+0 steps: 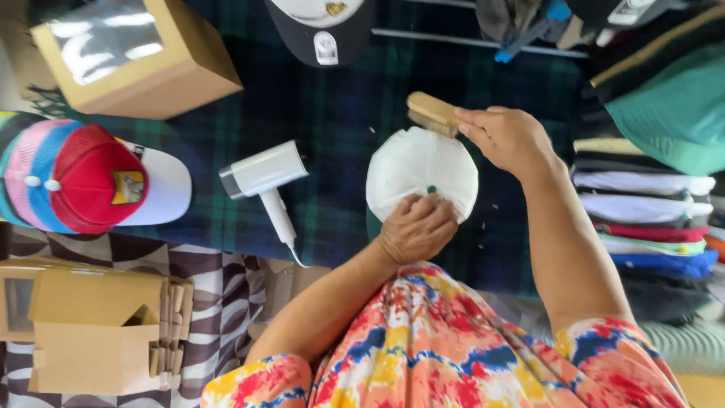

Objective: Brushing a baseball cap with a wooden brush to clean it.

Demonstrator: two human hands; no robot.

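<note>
On the dark green and blue plaid cloth [340,106] that covers the worktop, a white handheld steamer [266,177] lies on its side just left of the work, its cord trailing toward the person. Farther left sits a red, white and pink cap [91,177], and above it a brown cardboard box with a clear window [136,53]. A black and white cap [321,26] rests at the top edge. To the right a stack of folded caps [649,204] in many colours rises beside the right forearm, with a green cap [672,113] above it. At lower left, flat-folded cardboard boxes [98,325] lie on a brown and white patterned sheet [219,287]. Nothing stands between the hands and the piece they work on.

A white cap [419,177] lies in the middle of the cloth, just in front of the person's bright tie-dye shirt, turned so its pale rounded crown shows, with a small green button near its lower edge. The left hand [415,227] presses down on the near edge of the cap, fingers [411,205] curled onto the fabric and pinning it. The right hand [506,136] has its fingers closed round the end of a wooden brush [432,113], whose bristles meet the cap's far upper edge. Small pale flecks dot the cloth around the cap.
</note>
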